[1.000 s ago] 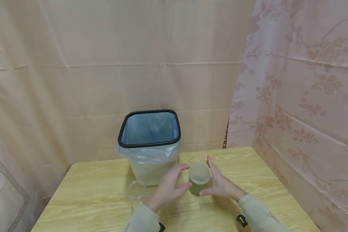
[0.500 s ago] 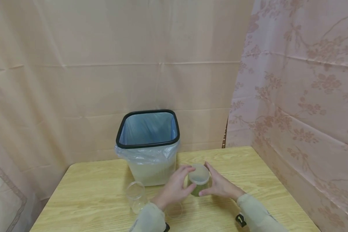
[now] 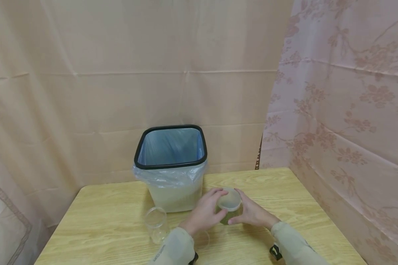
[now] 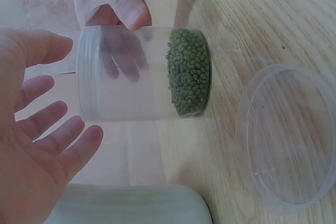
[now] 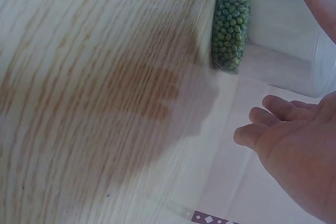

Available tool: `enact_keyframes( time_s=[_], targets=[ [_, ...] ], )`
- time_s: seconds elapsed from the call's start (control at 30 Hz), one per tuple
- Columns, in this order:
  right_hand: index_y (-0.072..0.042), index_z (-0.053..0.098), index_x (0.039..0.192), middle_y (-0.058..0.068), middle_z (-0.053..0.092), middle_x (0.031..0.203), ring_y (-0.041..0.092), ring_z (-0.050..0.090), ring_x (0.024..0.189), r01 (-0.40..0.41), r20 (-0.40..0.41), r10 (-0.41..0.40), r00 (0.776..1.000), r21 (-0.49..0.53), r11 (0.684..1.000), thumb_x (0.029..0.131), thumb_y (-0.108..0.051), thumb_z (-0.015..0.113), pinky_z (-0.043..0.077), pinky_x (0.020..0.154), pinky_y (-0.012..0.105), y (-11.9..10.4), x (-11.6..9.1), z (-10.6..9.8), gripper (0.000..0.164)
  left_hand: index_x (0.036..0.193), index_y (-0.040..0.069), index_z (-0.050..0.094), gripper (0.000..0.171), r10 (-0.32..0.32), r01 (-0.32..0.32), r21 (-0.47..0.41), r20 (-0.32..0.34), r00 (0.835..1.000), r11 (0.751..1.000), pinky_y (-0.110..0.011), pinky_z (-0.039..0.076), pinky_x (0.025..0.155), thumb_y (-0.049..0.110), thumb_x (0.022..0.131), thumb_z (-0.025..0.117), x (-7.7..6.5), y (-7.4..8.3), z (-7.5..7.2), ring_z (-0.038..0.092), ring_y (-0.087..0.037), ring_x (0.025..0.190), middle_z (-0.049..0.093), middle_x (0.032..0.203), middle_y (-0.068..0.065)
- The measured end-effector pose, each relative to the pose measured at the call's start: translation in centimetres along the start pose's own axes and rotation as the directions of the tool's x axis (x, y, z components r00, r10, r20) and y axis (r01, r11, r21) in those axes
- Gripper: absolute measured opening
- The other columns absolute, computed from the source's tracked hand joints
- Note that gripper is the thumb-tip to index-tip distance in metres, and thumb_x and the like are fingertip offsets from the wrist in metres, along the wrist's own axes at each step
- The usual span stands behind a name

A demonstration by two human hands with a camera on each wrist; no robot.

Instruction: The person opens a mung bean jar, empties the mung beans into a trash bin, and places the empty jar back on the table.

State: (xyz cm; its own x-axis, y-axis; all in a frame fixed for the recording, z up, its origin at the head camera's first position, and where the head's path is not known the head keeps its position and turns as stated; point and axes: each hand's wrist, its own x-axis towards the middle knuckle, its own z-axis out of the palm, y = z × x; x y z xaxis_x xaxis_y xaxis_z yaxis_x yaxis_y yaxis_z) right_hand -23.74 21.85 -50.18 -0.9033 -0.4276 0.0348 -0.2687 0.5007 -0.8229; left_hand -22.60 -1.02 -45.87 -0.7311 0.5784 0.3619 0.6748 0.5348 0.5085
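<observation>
A clear plastic jar (image 3: 230,202) with a translucent lid (image 4: 90,74) stands upright on the table, its bottom part filled with green beans (image 4: 188,72) that look like mung beans. On its left, my left hand (image 3: 203,212) has thumb and fingers spread around the lid, a small gap showing in the left wrist view. My right hand (image 3: 252,213) cups the other side, thumb in front and fingers behind. In the right wrist view these fingers (image 5: 278,114) lie just off the jar wall. A clear round lid (image 4: 291,140) lies flat near my left wrist.
A clear jar (image 3: 157,225) without beans stands left of my left forearm. Behind it is a bin (image 3: 174,195) with a black rim and a plastic bag liner. The wooden table (image 3: 103,217) ends at curtains (image 3: 119,92) behind and to the right.
My left hand has moved right and its fingers have come up around the lid of the bean jar. The right hand has drawn slightly nearer the jar's side.
</observation>
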Motion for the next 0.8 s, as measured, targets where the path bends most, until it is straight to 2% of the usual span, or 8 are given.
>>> enact_keyframes(
  time_s=[0.23, 0.4, 0.6, 0.8],
  targets=[
    [-0.003, 0.021, 0.156, 0.02, 0.041, 0.15, 0.043, 0.042, 0.135, 0.116, 0.034, -0.117, 0.993, 0.012, 0.993, 0.077, -0.023, 0.09, 0.031, 0.109, 0.068, 0.5, 0.2, 0.0, 0.106, 0.144, 0.003, 0.053, 0.057, 0.0, -0.002, 0.07, 0.029, 1.0, 0.998, -0.05, 0.042, 0.109, 0.029, 0.096, 0.07, -0.4, -0.7, 0.2, 0.052, -0.029, 0.13, 0.05, 0.148, -0.017],
    [-0.003, 0.021, 0.156, 0.021, 0.042, 0.149, 0.044, 0.043, 0.134, 0.099, 0.035, -0.099, 0.994, -0.002, 0.995, 0.078, -0.025, 0.089, 0.032, 0.108, 0.068, 0.7, 0.2, 0.0, 0.106, 0.145, 0.003, 0.052, 0.058, 0.001, -0.007, 0.103, 0.064, 0.998, 0.995, -0.051, 0.043, 0.108, 0.033, 0.098, 0.068, -0.7, -1.1, 0.3, 0.052, -0.029, 0.131, 0.049, 0.15, -0.016],
    [-0.001, 0.02, 0.156, 0.024, 0.039, 0.15, 0.046, 0.042, 0.134, 0.07, 0.031, -0.07, 0.997, -0.002, 0.998, 0.079, -0.025, 0.089, 0.032, 0.107, 0.069, 0.8, 0.2, 0.0, 0.106, 0.145, 0.003, 0.052, 0.056, -0.008, -0.001, 0.111, 0.076, 0.997, 0.994, -0.049, 0.042, 0.109, 0.032, 0.099, 0.067, -0.8, -1.3, 0.3, 0.049, -0.03, 0.136, 0.048, 0.15, -0.014],
    [0.0, 0.022, 0.155, 0.026, 0.042, 0.148, 0.046, 0.045, 0.133, 0.067, 0.015, -0.067, 0.998, -0.017, 0.998, 0.078, -0.029, 0.089, 0.034, 0.107, 0.068, 0.8, 0.2, 0.0, 0.107, 0.146, 0.003, 0.05, 0.058, -0.01, 0.001, 0.114, 0.079, 0.997, 0.993, -0.046, 0.043, 0.109, 0.032, 0.099, 0.067, -0.9, -1.4, 0.5, 0.05, -0.027, 0.134, 0.045, 0.152, -0.015]
  ],
)
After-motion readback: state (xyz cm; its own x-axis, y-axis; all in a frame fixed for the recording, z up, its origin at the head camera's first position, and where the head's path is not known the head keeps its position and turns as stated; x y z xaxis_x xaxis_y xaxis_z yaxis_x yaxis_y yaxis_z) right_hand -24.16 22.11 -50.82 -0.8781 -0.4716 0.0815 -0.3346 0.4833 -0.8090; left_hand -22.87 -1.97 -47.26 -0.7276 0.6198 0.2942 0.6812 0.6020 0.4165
